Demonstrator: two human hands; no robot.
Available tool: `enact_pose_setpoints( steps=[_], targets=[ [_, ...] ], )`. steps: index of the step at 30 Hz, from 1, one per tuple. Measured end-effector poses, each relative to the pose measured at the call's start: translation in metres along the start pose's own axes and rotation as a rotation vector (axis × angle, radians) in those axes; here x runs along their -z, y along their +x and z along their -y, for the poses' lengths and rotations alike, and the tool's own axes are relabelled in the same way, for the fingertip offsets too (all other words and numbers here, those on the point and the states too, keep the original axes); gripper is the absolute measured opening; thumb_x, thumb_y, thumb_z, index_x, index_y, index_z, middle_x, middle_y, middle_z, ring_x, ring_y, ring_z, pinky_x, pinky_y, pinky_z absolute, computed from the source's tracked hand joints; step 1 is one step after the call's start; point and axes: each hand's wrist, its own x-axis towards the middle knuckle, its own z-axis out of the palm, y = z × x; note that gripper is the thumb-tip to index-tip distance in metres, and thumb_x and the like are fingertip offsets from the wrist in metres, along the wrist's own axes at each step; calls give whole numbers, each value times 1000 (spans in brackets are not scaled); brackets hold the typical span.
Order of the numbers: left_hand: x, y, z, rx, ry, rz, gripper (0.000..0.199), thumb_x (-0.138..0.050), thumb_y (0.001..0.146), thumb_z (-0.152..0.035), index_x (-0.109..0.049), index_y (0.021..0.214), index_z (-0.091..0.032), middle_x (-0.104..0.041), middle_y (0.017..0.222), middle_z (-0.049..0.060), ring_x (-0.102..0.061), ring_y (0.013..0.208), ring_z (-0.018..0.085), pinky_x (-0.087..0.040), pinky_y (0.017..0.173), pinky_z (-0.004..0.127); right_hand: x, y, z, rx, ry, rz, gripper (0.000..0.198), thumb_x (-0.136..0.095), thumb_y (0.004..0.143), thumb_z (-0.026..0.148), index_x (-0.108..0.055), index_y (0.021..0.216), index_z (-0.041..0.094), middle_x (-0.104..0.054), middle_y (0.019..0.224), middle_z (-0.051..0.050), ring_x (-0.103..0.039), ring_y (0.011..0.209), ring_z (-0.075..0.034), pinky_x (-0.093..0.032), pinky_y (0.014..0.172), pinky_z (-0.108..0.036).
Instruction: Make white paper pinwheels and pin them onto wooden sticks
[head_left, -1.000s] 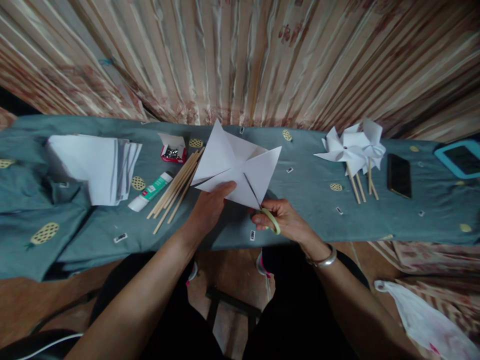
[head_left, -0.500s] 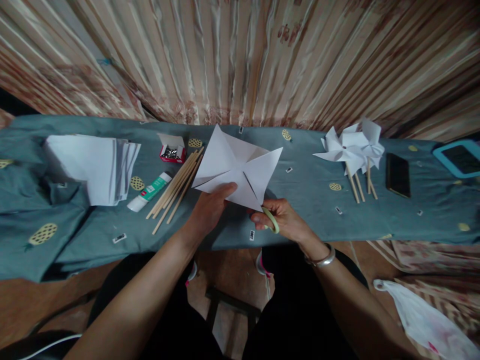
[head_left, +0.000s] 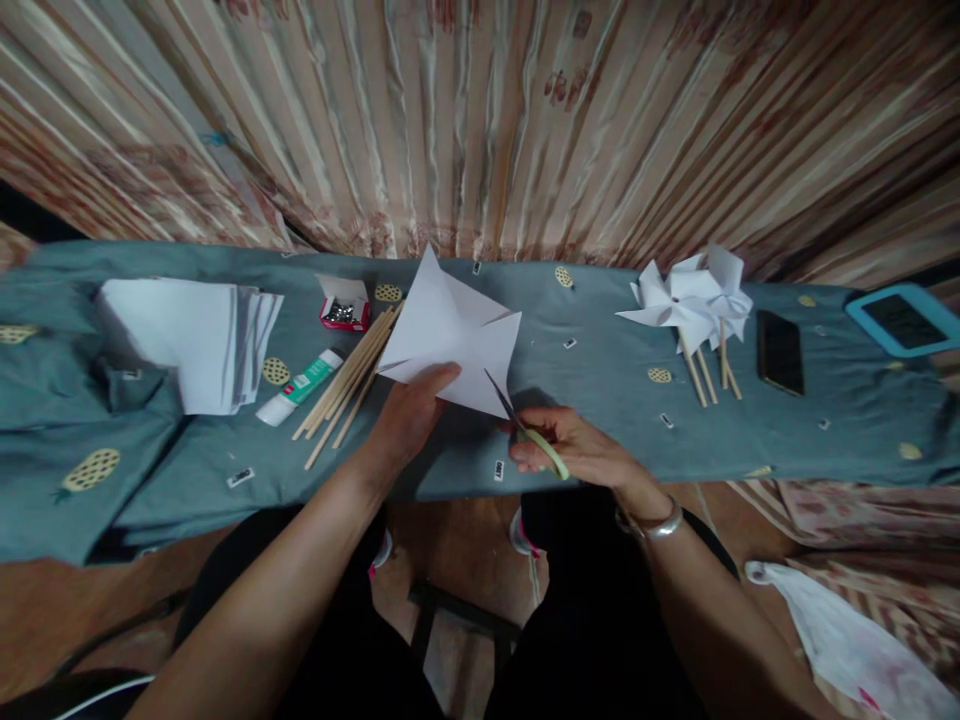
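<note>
My left hand (head_left: 412, 408) grips a white sheet of paper (head_left: 454, 330) by its near edge, thumb on top and the fingers hidden beneath. Slits run inward from the sheet's corners. In my right hand (head_left: 566, 443) are scissors (head_left: 546, 450) with pale green handles. Their dark blades point up and left at the paper's lower right corner. Just left of the sheet lie several wooden sticks (head_left: 349, 375), partly under its edge.
Left on the cloth-covered table (head_left: 600, 380) are a stack of paper (head_left: 176, 340), a glue stick (head_left: 300, 387) and a small red box (head_left: 345, 308) of metal pieces. Paper pinwheels (head_left: 690, 300), a phone (head_left: 780, 352) and a blue-framed device (head_left: 904, 318) lie right. A curtain (head_left: 450, 130) hangs behind.
The scissors have drawn back to the right from the paper, and their blades now show. The paper and my left hand have shifted slightly left, the sheet's right side turning.
</note>
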Motion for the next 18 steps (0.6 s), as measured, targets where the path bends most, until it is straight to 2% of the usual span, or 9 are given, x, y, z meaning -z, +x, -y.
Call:
enact_pose_setpoints(
  steps=[2, 3, 6, 8, 11, 14, 16, 18],
  targets=[
    [3, 2, -3, -4, -38, 2, 12, -68, 69, -16, -68, 81, -17, -72, 82, 0, -67, 84, 18, -53, 75, 27, 15, -11, -5, -53, -160, -47, 50, -76, 63, 62, -65, 82, 17, -59, 61, 3, -52, 52, -11, -34, 47, -22],
    [5, 3, -3, -3, -55, 8, 12, -68, 69, -15, -67, 81, -17, -72, 81, -1, -67, 82, 17, -52, 73, 26, 22, -16, -9, -70, -272, -137, 48, -74, 66, 60, -67, 88, 17, -61, 62, 2, -55, 54, -13, -35, 48, -23],
    [5, 1, 0, 56, -74, 35, 14, -68, 68, -13, -65, 82, -16, -72, 80, 0, -67, 79, 16, -52, 69, 25, 38, -21, -20, -145, -708, -581, 51, -73, 73, 50, -65, 111, 16, -72, 76, -5, -68, 71, -24, -45, 59, -29],
    [1, -3, 6, 126, -67, 76, 18, -69, 67, -13, -66, 84, -14, -73, 82, 4, -68, 79, 19, -54, 70, 29, 42, -18, -26, -189, -919, -764, 58, -69, 79, 44, -57, 126, 13, -75, 88, -12, -72, 82, -30, -49, 66, -34],
    [-6, -10, 19, 181, -60, 100, 28, -70, 63, -10, -66, 90, -15, -75, 91, 6, -70, 85, 22, -57, 78, 36, 40, -10, -30, -157, -1073, -821, 55, -63, 86, 39, -53, 131, 9, -76, 98, -17, -73, 88, -33, -51, 71, -38],
    [-8, -18, 26, 191, -58, 130, 26, -73, 66, -14, -68, 91, -17, -74, 103, 6, -69, 96, 22, -56, 86, 36, 36, -5, -30, -97, -1195, -793, 41, -61, 88, 34, -60, 122, 10, -76, 98, -18, -73, 88, -33, -52, 73, -38],
    [-3, -25, 26, 197, -47, 155, 24, -76, 67, -19, -69, 89, -17, -74, 104, 6, -69, 98, 21, -55, 89, 34, 35, -5, -29, -76, -1262, -796, 32, -59, 89, 32, -66, 114, 13, -76, 97, -18, -73, 85, -32, -53, 72, -38],
    [5, -34, 23, 192, -30, 160, 30, -81, 64, -22, -69, 91, -16, -74, 101, 6, -70, 95, 20, -55, 88, 33, 34, -5, -28, -39, -1291, -820, 29, -57, 90, 31, -68, 110, 14, -76, 96, -17, -73, 84, -32, -53, 72, -39]
  ],
)
